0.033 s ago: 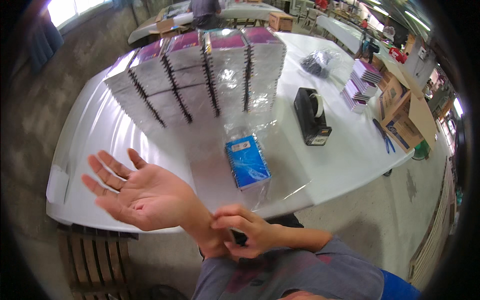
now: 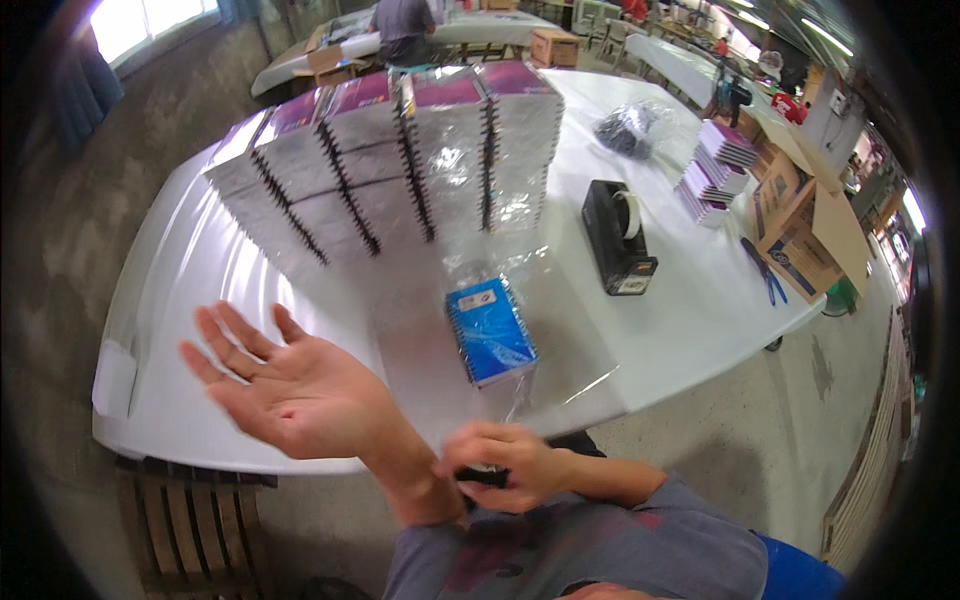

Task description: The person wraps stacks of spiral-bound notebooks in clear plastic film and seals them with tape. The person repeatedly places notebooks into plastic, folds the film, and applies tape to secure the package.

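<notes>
My left hand (image 2: 300,390) is raised over the near left of the table, palm up, fingers spread, holding nothing. Close against the left wrist is my right hand (image 2: 510,462), its fingers curled and slightly blurred. What lies between them, if anything, I cannot make out. Ahead of the right hand, a blue spiral notebook (image 2: 492,335) lies on a sheet of clear plastic film (image 2: 575,345). Behind it stand tall stacks of spiral notebooks (image 2: 375,180) with purple covers on top and black coils facing me.
A black tape dispenser (image 2: 622,240) sits right of the notebook. Farther right are blue-handled pliers (image 2: 765,272), small purple notebooks (image 2: 715,175) and an open cardboard box (image 2: 800,230). A clear bag of dark items (image 2: 630,132) lies behind. A person (image 2: 405,30) sits at a far table.
My right hand has moved slightly up and right along the left wrist, its fingers more curled. My left hand has shifted a little to the right.
</notes>
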A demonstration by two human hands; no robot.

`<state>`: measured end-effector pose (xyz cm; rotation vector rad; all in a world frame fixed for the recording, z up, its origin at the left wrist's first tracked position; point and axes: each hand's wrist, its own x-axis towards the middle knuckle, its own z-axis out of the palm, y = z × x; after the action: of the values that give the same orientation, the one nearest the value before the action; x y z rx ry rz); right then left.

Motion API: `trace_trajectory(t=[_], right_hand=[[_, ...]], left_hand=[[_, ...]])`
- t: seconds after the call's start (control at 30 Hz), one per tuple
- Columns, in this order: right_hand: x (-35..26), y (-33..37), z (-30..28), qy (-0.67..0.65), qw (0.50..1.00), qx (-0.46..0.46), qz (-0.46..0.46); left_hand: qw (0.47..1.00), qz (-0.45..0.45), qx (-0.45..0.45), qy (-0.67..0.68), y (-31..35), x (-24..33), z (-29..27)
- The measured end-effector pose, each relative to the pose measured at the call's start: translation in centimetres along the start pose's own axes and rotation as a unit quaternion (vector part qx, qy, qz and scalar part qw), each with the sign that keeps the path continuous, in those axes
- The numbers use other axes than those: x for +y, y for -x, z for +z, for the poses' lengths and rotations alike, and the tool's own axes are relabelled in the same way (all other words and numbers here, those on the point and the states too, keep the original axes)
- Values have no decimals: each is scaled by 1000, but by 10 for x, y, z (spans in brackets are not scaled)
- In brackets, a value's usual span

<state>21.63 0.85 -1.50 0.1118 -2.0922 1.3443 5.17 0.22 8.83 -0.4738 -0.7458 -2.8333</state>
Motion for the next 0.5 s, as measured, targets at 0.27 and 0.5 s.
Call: trace_trajectory(t=[0.27, 0.5], right_hand=[[123, -3, -124, 57, 889, 345, 295], [104, -13, -79, -139, 909, 239, 312]], left_hand=[[810, -472, -157, -310, 60, -129, -126], [775, -428, -341, -316, 95, -129, -120]])
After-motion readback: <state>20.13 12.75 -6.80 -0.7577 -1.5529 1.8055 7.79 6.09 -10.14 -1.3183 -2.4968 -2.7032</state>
